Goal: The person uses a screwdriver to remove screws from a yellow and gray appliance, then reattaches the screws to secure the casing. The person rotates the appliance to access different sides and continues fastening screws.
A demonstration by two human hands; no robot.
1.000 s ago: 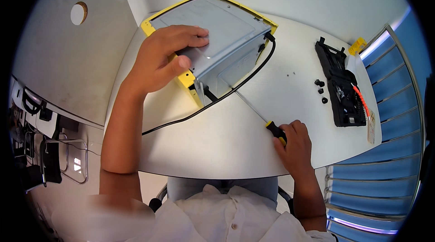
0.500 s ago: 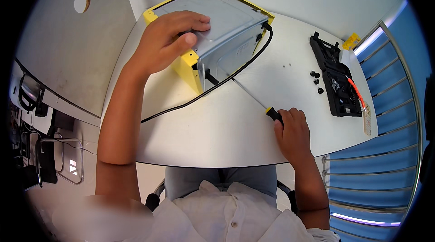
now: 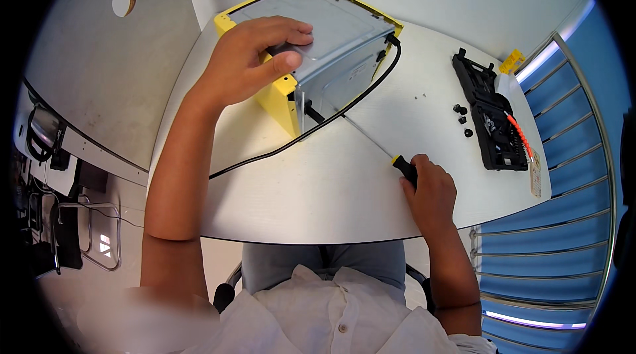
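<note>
A boxy appliance (image 3: 341, 19) with grey metal panels and yellow edging stands at the back left of the white table. Over its near left edge lies my left hand (image 3: 245, 66), fingers stretched out across the top panel, thumb apart. My right hand (image 3: 432, 192) is wrapped round the black and yellow handle of a screwdriver (image 3: 403, 166). Its long shaft points up and left at the appliance's side panel, crossing the black power cord (image 3: 399, 52). I cannot tell whether the tip, near the cord, touches a screw.
An open black tool case (image 3: 490, 125) lies at the right, with an orange flexible shaft (image 3: 519, 133) across it. Several small black parts (image 3: 462, 112) sit beside it. Tiny screws (image 3: 421, 96) lie mid-table. A metal railing (image 3: 575, 188) runs past the table's right edge.
My right hand and the screwdriver have shifted very slightly up and right. The appliance and my left hand appear a little further right in view.
</note>
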